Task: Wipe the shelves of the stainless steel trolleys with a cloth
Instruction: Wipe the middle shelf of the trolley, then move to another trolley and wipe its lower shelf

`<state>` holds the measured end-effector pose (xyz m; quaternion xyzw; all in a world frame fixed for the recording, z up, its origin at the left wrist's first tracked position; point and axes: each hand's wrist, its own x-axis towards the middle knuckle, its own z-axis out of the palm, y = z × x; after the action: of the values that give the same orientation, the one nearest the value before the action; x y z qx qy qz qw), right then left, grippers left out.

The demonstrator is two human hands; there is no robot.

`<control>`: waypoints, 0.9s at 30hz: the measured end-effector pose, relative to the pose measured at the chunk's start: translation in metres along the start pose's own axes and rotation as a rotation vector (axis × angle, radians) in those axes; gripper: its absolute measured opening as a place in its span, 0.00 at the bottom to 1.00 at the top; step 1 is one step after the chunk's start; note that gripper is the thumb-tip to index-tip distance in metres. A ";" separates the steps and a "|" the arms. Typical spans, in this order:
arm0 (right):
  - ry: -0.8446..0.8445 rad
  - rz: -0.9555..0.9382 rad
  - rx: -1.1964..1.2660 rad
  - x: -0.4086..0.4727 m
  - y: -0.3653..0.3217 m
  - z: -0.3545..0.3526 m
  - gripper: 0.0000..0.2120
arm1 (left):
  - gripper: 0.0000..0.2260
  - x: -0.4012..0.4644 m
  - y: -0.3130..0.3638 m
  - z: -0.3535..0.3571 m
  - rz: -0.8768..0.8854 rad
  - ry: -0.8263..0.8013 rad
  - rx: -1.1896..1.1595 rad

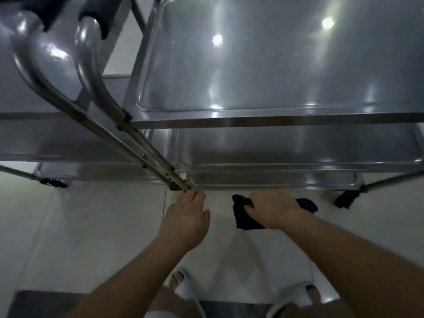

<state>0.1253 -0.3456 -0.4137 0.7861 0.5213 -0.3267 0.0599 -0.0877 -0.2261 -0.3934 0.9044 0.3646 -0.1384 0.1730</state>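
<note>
Nearest the camera are the person's feet in pale slippers (298,292) on the light tiled floor (91,226), and from there both bare forearms reach forward toward the right-hand trolley (275,120). The left hand (187,214) lies open with its fingers fairly straight, their tips at or just short of the trolley's lower front-left corner where the slanted legs (146,148) end; whether they actually touch the metal cannot be told. The right hand (273,208) is curled round a dark cloth (246,218), which bunches out on both sides of the fist and hangs just in front of the bottom shelf (275,179), level with its front edge but not visibly on its surface. Above that edge sits the middle shelf (286,148), and above that again the top shelf (263,65), a shallow tray bright with ceiling-light reflections. To the left of this trolley stands a second trolley (57,138), its curved tubular handles (89,47) with dark grips rising at the far upper left. As for progress, nothing on the steel tells wiped from unwiped (no streaks, wet patches or dirt can be made out), so how much is done cannot be judged; the cloth's low position suggests the bottom shelf of the right-hand trolley is the one in hand, with the second trolley's state unknown.
</note>
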 end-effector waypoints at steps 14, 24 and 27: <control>-0.135 0.303 0.256 -0.304 0.009 -0.121 0.19 | 0.21 -0.179 0.135 -0.173 -0.018 -0.257 0.058; -0.030 0.501 0.246 -0.444 0.004 -0.139 0.16 | 0.22 -0.206 0.202 -0.215 0.289 -0.237 0.162; 0.019 0.566 0.293 -0.478 0.028 -0.142 0.17 | 0.22 -0.206 0.243 -0.224 0.372 -0.225 0.181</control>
<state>0.0977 -0.6691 -0.0346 0.9032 0.2299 -0.3612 0.0297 -0.0314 -0.4238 -0.0625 0.9467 0.1562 -0.2364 0.1534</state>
